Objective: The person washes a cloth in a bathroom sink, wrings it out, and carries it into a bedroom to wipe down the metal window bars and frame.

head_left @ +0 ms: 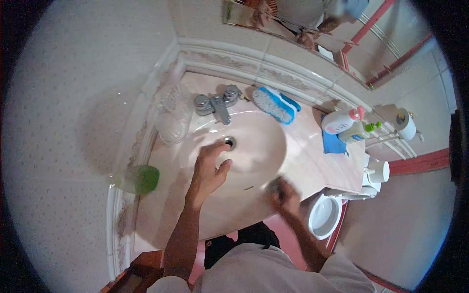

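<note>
Left hand [211, 168], thumb and fingers apart, over basin [264, 146]; right hand [287, 194], grip too blurred to tell, by tabletop's [195, 227] front edge; blue cloth [334, 145] under 2 bottles [340, 121], presumably for drips.

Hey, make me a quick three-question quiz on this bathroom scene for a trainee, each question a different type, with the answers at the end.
1. Multiple choice: in this view, which is closest to the fingertips of the left hand?
A) the toilet roll
B) the drain
C) the mirror

2. True or false: the blue-and-white brush lies on the counter, outside the basin.

3. Fill in the blank: one bottle on the right has a pink pump top; the other bottle has a ____ one.

Key: 1. B; 2. True; 3. green.
</note>
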The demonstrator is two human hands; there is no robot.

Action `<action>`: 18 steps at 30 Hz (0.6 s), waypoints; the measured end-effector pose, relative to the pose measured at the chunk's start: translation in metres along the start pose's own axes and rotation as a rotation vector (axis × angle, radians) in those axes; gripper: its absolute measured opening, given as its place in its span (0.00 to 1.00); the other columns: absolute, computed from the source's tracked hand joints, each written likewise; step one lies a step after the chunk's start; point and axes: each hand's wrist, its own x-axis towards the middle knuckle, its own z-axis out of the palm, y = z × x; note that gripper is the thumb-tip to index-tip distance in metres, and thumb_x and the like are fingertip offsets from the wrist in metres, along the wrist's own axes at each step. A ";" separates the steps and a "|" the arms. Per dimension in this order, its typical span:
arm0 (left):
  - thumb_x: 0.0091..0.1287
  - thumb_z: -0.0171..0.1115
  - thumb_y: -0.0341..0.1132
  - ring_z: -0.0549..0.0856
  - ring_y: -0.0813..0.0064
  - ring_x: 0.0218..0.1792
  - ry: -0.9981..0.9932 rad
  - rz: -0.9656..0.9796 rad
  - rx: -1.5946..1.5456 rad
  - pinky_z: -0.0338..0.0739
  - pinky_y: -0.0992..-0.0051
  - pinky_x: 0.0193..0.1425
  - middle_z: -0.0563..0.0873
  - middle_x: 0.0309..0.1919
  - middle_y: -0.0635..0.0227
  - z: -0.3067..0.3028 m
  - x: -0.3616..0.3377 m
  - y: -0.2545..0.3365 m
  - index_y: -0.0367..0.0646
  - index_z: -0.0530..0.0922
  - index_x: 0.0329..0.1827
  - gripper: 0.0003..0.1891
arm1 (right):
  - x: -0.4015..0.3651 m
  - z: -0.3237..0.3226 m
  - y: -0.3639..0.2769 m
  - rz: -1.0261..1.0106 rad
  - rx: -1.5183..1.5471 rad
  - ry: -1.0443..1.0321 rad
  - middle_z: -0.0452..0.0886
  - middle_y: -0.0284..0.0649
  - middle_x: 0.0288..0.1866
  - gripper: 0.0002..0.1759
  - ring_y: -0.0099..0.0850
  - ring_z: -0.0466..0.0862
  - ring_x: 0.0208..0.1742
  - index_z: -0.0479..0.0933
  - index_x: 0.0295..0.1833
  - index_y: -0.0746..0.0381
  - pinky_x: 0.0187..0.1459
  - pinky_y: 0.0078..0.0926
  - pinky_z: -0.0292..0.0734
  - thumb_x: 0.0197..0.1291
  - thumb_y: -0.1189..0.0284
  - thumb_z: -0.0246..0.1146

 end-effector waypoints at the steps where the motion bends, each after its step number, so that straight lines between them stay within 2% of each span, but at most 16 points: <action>1: 0.72 0.64 0.28 0.88 0.75 0.43 -0.184 -0.268 -0.372 0.84 0.73 0.46 0.90 0.43 0.61 0.000 -0.003 -0.007 0.34 0.85 0.53 0.11 | -0.034 0.047 -0.015 0.006 -0.195 -0.106 0.83 0.52 0.57 0.29 0.54 0.85 0.52 0.76 0.64 0.63 0.55 0.51 0.80 0.55 0.70 0.67; 2: 0.71 0.64 0.28 0.88 0.76 0.42 -0.364 -0.534 -0.749 0.84 0.73 0.45 0.90 0.43 0.60 0.000 -0.008 -0.011 0.34 0.85 0.53 0.11 | -0.011 0.018 -0.098 0.082 -0.270 -0.537 0.82 0.52 0.60 0.30 0.54 0.86 0.51 0.75 0.64 0.62 0.54 0.53 0.80 0.54 0.68 0.70; 3: 0.70 0.65 0.28 0.88 0.77 0.37 -0.303 -0.623 -0.911 0.83 0.74 0.42 0.90 0.40 0.60 0.002 -0.013 -0.008 0.35 0.85 0.53 0.11 | -0.017 0.049 -0.113 -0.233 -0.049 -0.332 0.82 0.53 0.58 0.27 0.54 0.86 0.50 0.75 0.63 0.63 0.50 0.53 0.81 0.57 0.67 0.68; 4: 0.70 0.65 0.28 0.88 0.77 0.37 -0.292 -0.635 -0.904 0.83 0.74 0.42 0.90 0.40 0.60 -0.003 -0.016 -0.003 0.35 0.85 0.53 0.11 | -0.026 0.077 -0.124 -0.532 0.180 -0.124 0.83 0.55 0.56 0.25 0.55 0.86 0.49 0.75 0.61 0.64 0.45 0.54 0.82 0.60 0.67 0.66; 6: 0.72 0.60 0.22 0.90 0.76 0.43 -0.151 -0.539 -0.730 0.83 0.76 0.49 0.91 0.41 0.64 -0.020 -0.024 0.007 0.37 0.86 0.52 0.10 | 0.041 0.100 -0.181 -0.317 0.185 -0.628 0.85 0.55 0.49 0.22 0.53 0.87 0.45 0.75 0.58 0.65 0.43 0.52 0.82 0.58 0.70 0.66; 7: 0.71 0.59 0.22 0.90 0.76 0.44 -0.091 -0.560 -0.704 0.82 0.76 0.50 0.91 0.42 0.63 -0.027 -0.030 0.005 0.37 0.86 0.51 0.11 | 0.058 0.111 -0.191 -0.322 0.193 -0.640 0.85 0.55 0.49 0.22 0.53 0.87 0.45 0.75 0.58 0.65 0.43 0.52 0.82 0.58 0.70 0.66; 8: 0.71 0.59 0.22 0.89 0.76 0.43 -0.041 -0.503 -0.732 0.82 0.76 0.50 0.91 0.43 0.64 -0.035 -0.036 -0.002 0.36 0.86 0.50 0.10 | 0.071 0.124 -0.198 -0.363 0.306 -0.638 0.85 0.56 0.48 0.21 0.53 0.87 0.45 0.75 0.57 0.65 0.43 0.52 0.82 0.58 0.71 0.66; 10: 0.72 0.60 0.23 0.89 0.75 0.42 0.023 -0.463 -0.548 0.82 0.75 0.49 0.91 0.44 0.63 -0.048 -0.048 -0.020 0.35 0.85 0.50 0.09 | 0.094 0.141 -0.208 -0.437 0.529 -0.588 0.85 0.56 0.45 0.21 0.53 0.87 0.44 0.76 0.55 0.66 0.43 0.51 0.82 0.57 0.71 0.67; 11: 0.72 0.60 0.23 0.89 0.75 0.42 0.028 -0.438 -0.553 0.82 0.75 0.49 0.91 0.44 0.63 -0.055 -0.052 -0.025 0.35 0.85 0.50 0.09 | 0.102 0.142 -0.212 -0.485 0.628 -0.548 0.86 0.57 0.43 0.20 0.54 0.87 0.43 0.76 0.55 0.66 0.42 0.50 0.82 0.57 0.71 0.67; 12: 0.71 0.60 0.24 0.89 0.69 0.41 0.062 -0.536 -0.473 0.83 0.72 0.48 0.90 0.42 0.57 -0.063 -0.061 -0.026 0.35 0.85 0.50 0.09 | 0.092 0.135 -0.213 -0.498 0.612 -0.530 0.86 0.57 0.43 0.20 0.54 0.87 0.43 0.76 0.55 0.66 0.42 0.50 0.82 0.57 0.71 0.67; 13: 0.70 0.61 0.25 0.90 0.63 0.39 0.097 -0.637 -0.393 0.83 0.69 0.47 0.90 0.40 0.52 -0.068 -0.071 -0.024 0.34 0.84 0.50 0.09 | 0.065 0.128 -0.208 -0.540 0.474 -0.311 0.86 0.53 0.41 0.17 0.49 0.87 0.41 0.76 0.52 0.67 0.40 0.46 0.82 0.59 0.73 0.67; 14: 0.70 0.61 0.25 0.90 0.63 0.39 0.107 -0.625 -0.404 0.83 0.69 0.47 0.90 0.40 0.52 -0.069 -0.081 -0.022 0.34 0.84 0.50 0.09 | 0.044 0.122 -0.202 -0.572 0.338 -0.096 0.86 0.49 0.39 0.13 0.45 0.87 0.38 0.76 0.50 0.67 0.39 0.42 0.82 0.62 0.74 0.67; 15: 0.71 0.60 0.28 0.90 0.61 0.40 0.048 -0.714 -0.390 0.83 0.67 0.47 0.89 0.42 0.51 -0.066 -0.092 -0.019 0.34 0.83 0.51 0.10 | 0.033 0.113 -0.194 -0.583 0.326 -0.090 0.86 0.49 0.39 0.13 0.45 0.87 0.38 0.76 0.50 0.67 0.39 0.42 0.82 0.62 0.74 0.67; 16: 0.73 0.59 0.31 0.89 0.60 0.41 -0.020 -0.804 -0.373 0.82 0.66 0.47 0.88 0.44 0.49 -0.063 -0.106 -0.015 0.34 0.82 0.53 0.12 | 0.021 0.104 -0.185 -0.262 0.722 -0.246 0.85 0.41 0.40 0.11 0.32 0.84 0.41 0.76 0.50 0.66 0.41 0.34 0.80 0.64 0.77 0.66; 17: 0.73 0.59 0.31 0.89 0.60 0.41 -0.020 -0.792 -0.375 0.82 0.66 0.47 0.88 0.44 0.49 -0.054 -0.122 -0.010 0.34 0.82 0.53 0.12 | 0.015 0.097 -0.177 0.085 1.105 -0.389 0.84 0.34 0.41 0.09 0.20 0.81 0.43 0.76 0.49 0.66 0.43 0.26 0.79 0.66 0.81 0.65; 18: 0.75 0.59 0.36 0.88 0.61 0.45 -0.089 -0.643 -0.361 0.81 0.66 0.52 0.88 0.47 0.53 -0.040 -0.136 -0.006 0.35 0.81 0.55 0.14 | 0.015 0.084 -0.174 0.077 1.107 -0.373 0.84 0.34 0.41 0.09 0.20 0.81 0.43 0.76 0.49 0.66 0.43 0.26 0.79 0.66 0.81 0.65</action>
